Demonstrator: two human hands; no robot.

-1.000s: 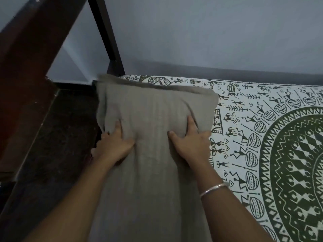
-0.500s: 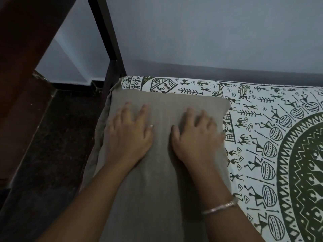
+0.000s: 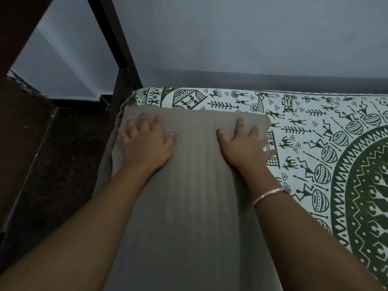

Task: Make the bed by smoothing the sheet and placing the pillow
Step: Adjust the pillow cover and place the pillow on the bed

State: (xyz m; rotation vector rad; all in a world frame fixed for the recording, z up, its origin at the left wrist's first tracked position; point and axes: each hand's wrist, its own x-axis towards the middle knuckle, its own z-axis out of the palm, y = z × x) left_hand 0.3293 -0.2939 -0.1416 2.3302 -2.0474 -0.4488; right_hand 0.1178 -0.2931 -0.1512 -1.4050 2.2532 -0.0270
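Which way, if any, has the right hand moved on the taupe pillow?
Yes, rightward: the right hand now reaches past the edge of the taupe fabric pillow onto the green-printed white sheet.

Left hand (image 3: 147, 143) and right hand (image 3: 243, 148) atop pillow (image 3: 195, 196), pillow on sheet (image 3: 315, 122).

A taupe striped pillow (image 3: 195, 185) is lying flat along the left end of the smooth, green-printed white sheet (image 3: 310, 122).
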